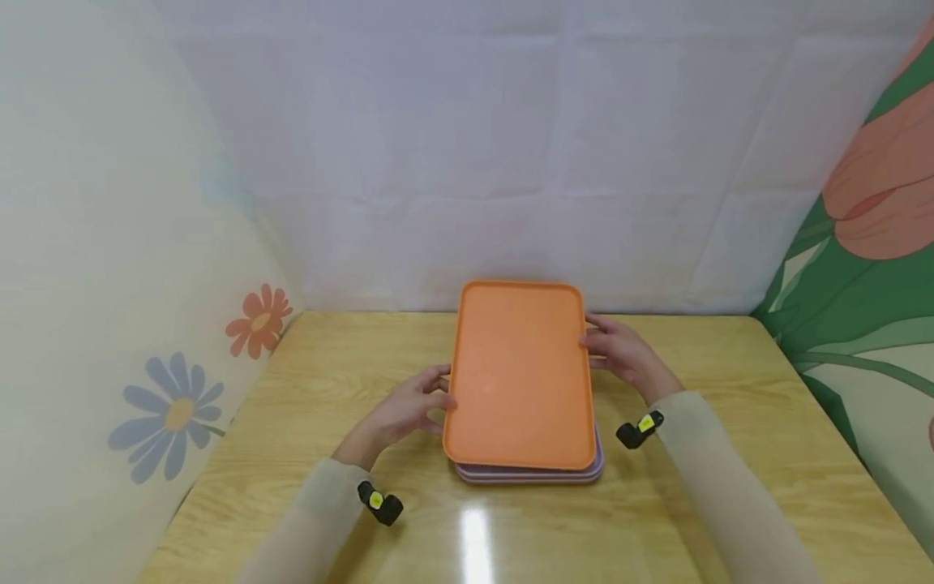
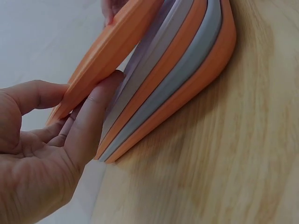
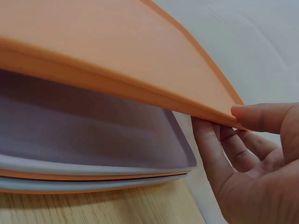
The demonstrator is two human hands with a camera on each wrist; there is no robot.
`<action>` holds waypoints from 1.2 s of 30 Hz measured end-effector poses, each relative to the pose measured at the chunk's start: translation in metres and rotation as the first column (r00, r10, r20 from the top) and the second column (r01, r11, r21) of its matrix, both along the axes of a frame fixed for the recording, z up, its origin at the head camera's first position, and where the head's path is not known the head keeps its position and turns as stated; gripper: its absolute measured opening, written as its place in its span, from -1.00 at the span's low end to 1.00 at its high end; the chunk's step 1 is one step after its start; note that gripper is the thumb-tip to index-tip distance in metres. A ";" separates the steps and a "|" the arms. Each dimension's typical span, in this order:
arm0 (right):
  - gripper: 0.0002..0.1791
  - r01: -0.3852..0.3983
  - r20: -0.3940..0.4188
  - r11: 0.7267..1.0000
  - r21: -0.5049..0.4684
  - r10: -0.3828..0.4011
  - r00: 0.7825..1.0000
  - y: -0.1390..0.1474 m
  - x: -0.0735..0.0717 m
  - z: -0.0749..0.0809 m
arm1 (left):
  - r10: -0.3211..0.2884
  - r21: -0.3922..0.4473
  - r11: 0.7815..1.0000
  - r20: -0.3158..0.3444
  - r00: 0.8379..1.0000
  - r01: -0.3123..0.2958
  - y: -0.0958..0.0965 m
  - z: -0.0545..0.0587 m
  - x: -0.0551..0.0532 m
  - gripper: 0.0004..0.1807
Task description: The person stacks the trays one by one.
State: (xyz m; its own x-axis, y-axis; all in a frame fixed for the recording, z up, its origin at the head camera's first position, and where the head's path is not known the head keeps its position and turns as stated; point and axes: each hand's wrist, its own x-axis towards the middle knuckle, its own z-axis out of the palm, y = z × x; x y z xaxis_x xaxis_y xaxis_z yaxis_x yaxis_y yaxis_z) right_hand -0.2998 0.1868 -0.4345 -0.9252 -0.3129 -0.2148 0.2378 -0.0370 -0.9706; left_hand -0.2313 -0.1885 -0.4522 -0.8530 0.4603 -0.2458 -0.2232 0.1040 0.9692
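Observation:
An orange rectangular tray (image 1: 521,373) with a low rim is lifted above a stack of trays. My left hand (image 1: 412,405) pinches its left edge, thumb at the rim and fingers underneath. On the opposite side my right hand (image 1: 620,353) pinches the right edge, thumb on top, as the right wrist view also shows. Directly below lies a purple tray (image 3: 93,126), top of the stack, with a gap between it and the orange one. Under it the left wrist view shows alternating orange and grey tray rims (image 2: 187,65).
The stack rests on a wooden table (image 1: 350,349) near its back edge. Behind the table hangs a white cloth (image 1: 438,162). Flower-patterned panels stand at the left (image 1: 175,414) and right (image 1: 876,203). Black wrist cameras are strapped over both sleeves.

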 end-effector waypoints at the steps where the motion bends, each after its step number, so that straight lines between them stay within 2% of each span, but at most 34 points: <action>1: -0.22 0.004 -0.001 1.000 0.003 -0.004 1.000 0.000 -0.001 -0.001 | 0.003 0.000 1.000 0.001 1.000 -0.003 0.001 -0.001 0.000 -0.21; 10: -0.21 0.040 0.007 0.997 0.067 -0.041 0.999 0.001 -0.006 -0.006 | 0.017 -0.036 0.999 -0.010 1.000 -0.017 0.007 -0.001 0.001 -0.20; 14: -0.22 0.048 0.005 0.994 0.095 -0.049 0.999 0.001 -0.006 -0.007 | 0.009 -0.065 0.998 -0.034 0.999 -0.011 0.011 -0.001 0.001 -0.20; 20: -0.24 0.030 -0.007 0.991 0.132 -0.029 1.000 0.000 -0.004 -0.008 | 0.013 -0.125 0.992 -0.065 0.998 -0.021 0.016 0.001 0.004 -0.17; 27: -0.27 0.005 -0.030 0.983 0.184 0.000 1.000 -0.002 -0.004 -0.012 | 0.010 -0.145 0.989 -0.082 0.997 -0.022 0.018 0.005 0.009 -0.18; 36: -0.27 0.013 -0.055 0.975 0.223 -0.001 0.999 -0.004 -0.005 -0.020 | -0.013 -0.233 0.972 -0.121 0.993 -0.016 0.019 0.005 0.010 -0.19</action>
State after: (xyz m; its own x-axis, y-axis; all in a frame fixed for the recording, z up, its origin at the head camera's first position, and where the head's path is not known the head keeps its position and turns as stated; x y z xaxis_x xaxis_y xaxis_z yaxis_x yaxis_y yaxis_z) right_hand -0.3053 0.1824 -0.4550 -0.9394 -0.2558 -0.2283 0.1857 0.1804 -0.9659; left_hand -0.2213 -0.1696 -0.4467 -0.8837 0.4011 -0.2410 -0.1060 0.3301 0.9380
